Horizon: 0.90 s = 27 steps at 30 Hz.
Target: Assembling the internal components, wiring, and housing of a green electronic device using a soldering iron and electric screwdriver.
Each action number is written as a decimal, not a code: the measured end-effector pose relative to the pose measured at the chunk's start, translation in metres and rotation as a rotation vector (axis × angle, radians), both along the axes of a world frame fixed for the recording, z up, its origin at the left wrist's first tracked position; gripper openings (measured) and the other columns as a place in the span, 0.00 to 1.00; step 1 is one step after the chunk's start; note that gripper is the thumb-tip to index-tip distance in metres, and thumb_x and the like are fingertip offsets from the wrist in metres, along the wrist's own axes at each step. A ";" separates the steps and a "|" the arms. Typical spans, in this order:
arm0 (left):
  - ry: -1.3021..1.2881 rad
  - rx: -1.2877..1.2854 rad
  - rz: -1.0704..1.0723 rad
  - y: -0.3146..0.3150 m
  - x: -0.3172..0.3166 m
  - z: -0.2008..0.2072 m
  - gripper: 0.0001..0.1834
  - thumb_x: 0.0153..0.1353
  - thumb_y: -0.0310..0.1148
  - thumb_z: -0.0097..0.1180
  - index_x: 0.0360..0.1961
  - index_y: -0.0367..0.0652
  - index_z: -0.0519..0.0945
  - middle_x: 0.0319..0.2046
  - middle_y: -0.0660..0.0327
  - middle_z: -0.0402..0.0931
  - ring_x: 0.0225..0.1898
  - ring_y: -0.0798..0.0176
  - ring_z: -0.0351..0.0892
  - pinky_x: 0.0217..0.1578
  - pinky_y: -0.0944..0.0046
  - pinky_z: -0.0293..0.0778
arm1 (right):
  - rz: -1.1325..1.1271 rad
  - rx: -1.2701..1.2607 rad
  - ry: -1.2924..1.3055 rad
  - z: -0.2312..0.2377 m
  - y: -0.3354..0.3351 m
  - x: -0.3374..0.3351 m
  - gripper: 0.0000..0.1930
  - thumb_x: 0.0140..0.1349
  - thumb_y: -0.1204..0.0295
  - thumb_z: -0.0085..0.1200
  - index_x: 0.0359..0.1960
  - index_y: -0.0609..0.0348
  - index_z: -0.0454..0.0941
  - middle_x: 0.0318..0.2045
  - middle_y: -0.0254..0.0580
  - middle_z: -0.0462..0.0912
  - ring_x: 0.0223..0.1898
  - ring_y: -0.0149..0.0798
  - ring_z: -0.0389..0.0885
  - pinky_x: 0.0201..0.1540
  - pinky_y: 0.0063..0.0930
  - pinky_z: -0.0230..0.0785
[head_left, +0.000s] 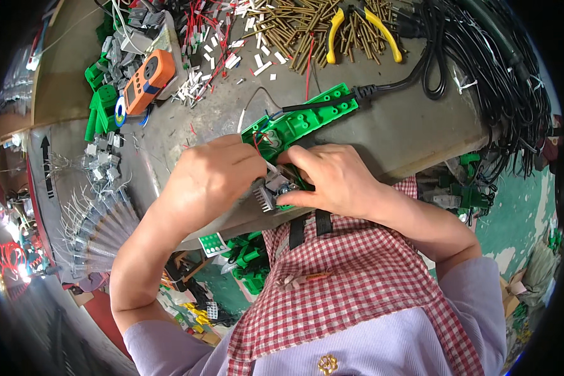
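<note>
A long green plastic housing (323,114) lies open on the table in front of me, with a black power cord (366,91) entering its far right end and thin coloured wires inside. At its near left end my left hand (216,177) is closed, fingers curled; what they pinch is hidden. A small circuit board (281,185) with a finned grey metal heat sink (264,197) sits between my hands near the table's front edge. My right hand (335,178) grips this board, thumb below and index finger above. A white-tipped wire (241,119) sticks up beside the housing.
An orange multimeter (149,80) leans at the left among grey parts. Yellow-handled pliers (383,35) lie on a pile of brass-coloured rods (288,26) at the back. Coiled black cords (504,81) hang at the right. Grey strips with wire leads (109,229) fan out at left.
</note>
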State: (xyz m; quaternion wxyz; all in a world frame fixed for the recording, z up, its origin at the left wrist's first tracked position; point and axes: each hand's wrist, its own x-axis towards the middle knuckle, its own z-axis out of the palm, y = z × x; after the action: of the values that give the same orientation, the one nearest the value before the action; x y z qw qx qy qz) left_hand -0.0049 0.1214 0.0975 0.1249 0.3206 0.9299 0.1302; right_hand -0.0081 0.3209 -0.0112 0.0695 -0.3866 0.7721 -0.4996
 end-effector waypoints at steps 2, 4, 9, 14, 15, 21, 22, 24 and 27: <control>0.010 0.026 -0.001 -0.004 0.002 -0.003 0.06 0.43 0.25 0.60 0.27 0.42 0.79 0.27 0.61 0.78 0.30 0.56 0.78 0.32 0.59 0.75 | 0.002 0.010 -0.001 0.000 0.000 0.000 0.26 0.46 0.56 0.66 0.41 0.59 0.72 0.19 0.39 0.73 0.23 0.43 0.76 0.27 0.36 0.66; 0.021 0.052 -0.003 -0.009 0.006 -0.011 0.07 0.43 0.25 0.60 0.27 0.42 0.79 0.28 0.62 0.78 0.31 0.57 0.78 0.32 0.59 0.75 | 0.022 0.022 -0.009 0.000 0.001 0.000 0.26 0.46 0.55 0.66 0.40 0.59 0.72 0.19 0.39 0.73 0.23 0.44 0.76 0.28 0.36 0.66; -0.101 0.203 0.195 -0.009 0.008 -0.012 0.07 0.46 0.24 0.60 0.30 0.42 0.80 0.28 0.60 0.80 0.32 0.56 0.80 0.32 0.61 0.76 | 0.024 -0.013 -0.018 -0.002 0.001 0.001 0.26 0.47 0.55 0.65 0.40 0.58 0.71 0.19 0.39 0.73 0.24 0.44 0.76 0.28 0.36 0.66; -0.238 0.186 0.271 -0.010 0.010 -0.012 0.07 0.47 0.24 0.60 0.31 0.42 0.81 0.27 0.59 0.80 0.29 0.56 0.80 0.32 0.62 0.75 | 0.032 -0.014 -0.021 -0.003 0.001 0.001 0.26 0.47 0.54 0.65 0.40 0.58 0.71 0.19 0.39 0.73 0.24 0.44 0.77 0.29 0.36 0.66; -0.296 0.214 0.298 -0.011 0.012 -0.016 0.08 0.47 0.24 0.60 0.31 0.41 0.81 0.27 0.59 0.80 0.29 0.57 0.81 0.32 0.62 0.75 | 0.032 -0.026 0.015 -0.004 0.000 0.001 0.26 0.47 0.53 0.64 0.40 0.58 0.71 0.19 0.39 0.73 0.24 0.44 0.77 0.29 0.36 0.67; -0.256 0.174 0.383 -0.001 0.013 -0.008 0.07 0.49 0.24 0.60 0.32 0.42 0.80 0.23 0.60 0.78 0.22 0.61 0.77 0.26 0.64 0.72 | 0.039 -0.045 0.027 -0.004 0.003 0.001 0.27 0.47 0.52 0.64 0.41 0.59 0.70 0.20 0.39 0.75 0.25 0.45 0.77 0.30 0.36 0.67; -0.256 0.175 0.385 0.002 0.013 -0.005 0.07 0.49 0.24 0.60 0.32 0.42 0.80 0.23 0.60 0.78 0.22 0.61 0.77 0.26 0.64 0.72 | 0.039 -0.037 0.004 -0.003 0.004 0.001 0.27 0.47 0.52 0.64 0.41 0.59 0.70 0.21 0.39 0.75 0.25 0.45 0.77 0.30 0.36 0.67; -0.444 0.157 0.551 0.007 0.013 -0.002 0.07 0.49 0.26 0.61 0.32 0.42 0.79 0.20 0.60 0.76 0.18 0.63 0.73 0.24 0.66 0.70 | 0.043 -0.040 0.015 -0.003 0.005 0.001 0.27 0.47 0.52 0.64 0.41 0.59 0.70 0.21 0.39 0.75 0.25 0.45 0.77 0.31 0.36 0.67; -0.458 0.080 0.609 0.008 0.017 -0.005 0.09 0.49 0.27 0.63 0.32 0.42 0.77 0.18 0.61 0.73 0.16 0.65 0.69 0.23 0.67 0.69 | 0.052 -0.053 0.042 -0.001 0.006 0.000 0.26 0.47 0.54 0.64 0.39 0.58 0.68 0.21 0.41 0.76 0.26 0.46 0.78 0.31 0.37 0.68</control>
State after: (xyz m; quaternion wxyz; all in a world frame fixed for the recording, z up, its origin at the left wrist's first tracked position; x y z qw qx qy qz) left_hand 0.0123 0.1293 0.0930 0.2724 -0.0032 0.9248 0.2656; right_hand -0.0084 0.3267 -0.0127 0.0561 -0.4184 0.7498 -0.5095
